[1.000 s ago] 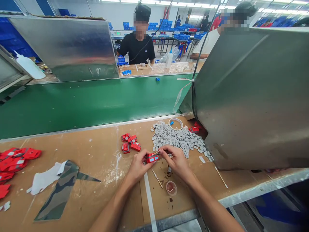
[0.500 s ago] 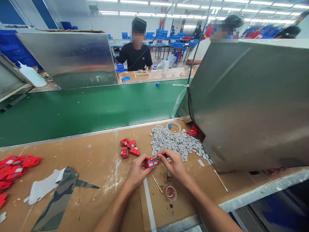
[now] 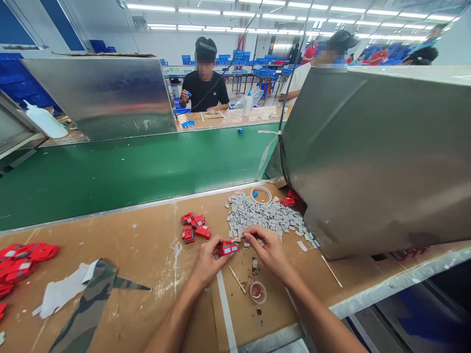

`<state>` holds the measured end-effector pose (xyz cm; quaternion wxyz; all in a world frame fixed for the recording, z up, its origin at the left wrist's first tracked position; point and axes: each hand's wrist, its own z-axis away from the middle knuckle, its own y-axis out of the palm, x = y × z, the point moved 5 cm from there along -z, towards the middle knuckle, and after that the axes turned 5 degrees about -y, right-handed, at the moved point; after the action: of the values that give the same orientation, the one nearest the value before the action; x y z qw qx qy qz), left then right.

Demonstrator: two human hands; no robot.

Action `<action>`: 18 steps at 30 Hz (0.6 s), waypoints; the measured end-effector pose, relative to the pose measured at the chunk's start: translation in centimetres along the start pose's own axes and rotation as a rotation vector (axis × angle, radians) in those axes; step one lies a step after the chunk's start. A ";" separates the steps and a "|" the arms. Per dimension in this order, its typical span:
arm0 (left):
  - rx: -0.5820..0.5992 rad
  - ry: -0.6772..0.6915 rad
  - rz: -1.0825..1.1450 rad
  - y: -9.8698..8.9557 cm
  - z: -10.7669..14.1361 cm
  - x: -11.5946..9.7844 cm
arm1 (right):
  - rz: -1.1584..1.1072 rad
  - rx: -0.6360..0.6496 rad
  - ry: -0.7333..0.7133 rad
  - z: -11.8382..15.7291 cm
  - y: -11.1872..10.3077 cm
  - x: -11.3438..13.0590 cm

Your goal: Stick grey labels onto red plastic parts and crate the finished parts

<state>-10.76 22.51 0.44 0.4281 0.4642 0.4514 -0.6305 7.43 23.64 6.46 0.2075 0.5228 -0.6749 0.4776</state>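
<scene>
My left hand (image 3: pixel 209 257) is closed on a small red toy car (image 3: pixel 228 248) with pale blue windows. In my right hand (image 3: pixel 268 250) the fingers pinch a thin cotton swab (image 3: pixel 238 239), its tip at the car's upper side; whether it touches cannot be made out. Below the hands lie another swab (image 3: pixel 237 280) and a small clear cup (image 3: pixel 258 292) with reddish-brown liquid, dark spots around it. Just beyond my right hand spreads a heap of small grey flat pieces (image 3: pixel 257 213). Several red toy cars (image 3: pixel 195 226) sit beyond my left hand.
A roll of tape (image 3: pixel 261 195) rests on the grey heap. At right stands a big metal panel (image 3: pixel 386 162), with a swab (image 3: pixel 331 272) near it. More red parts (image 3: pixel 25 262) and a camouflage cloth (image 3: pixel 88 304) lie left. Across the green belt (image 3: pixel 128 171) sits a person (image 3: pixel 205 90).
My right hand has drawn slightly away from the car with the swab. The camera view has shifted a little. The person across has raised a hand holding a small blue piece.
</scene>
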 end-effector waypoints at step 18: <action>-0.013 0.062 0.123 -0.4 -0.1 0.2 | 0.058 0.220 0.097 11.0 -2.4 2.6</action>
<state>-11.15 22.68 0.26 0.4546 0.5076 0.4392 -0.5855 11.06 12.84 4.45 0.1674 0.4991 -0.6224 0.5792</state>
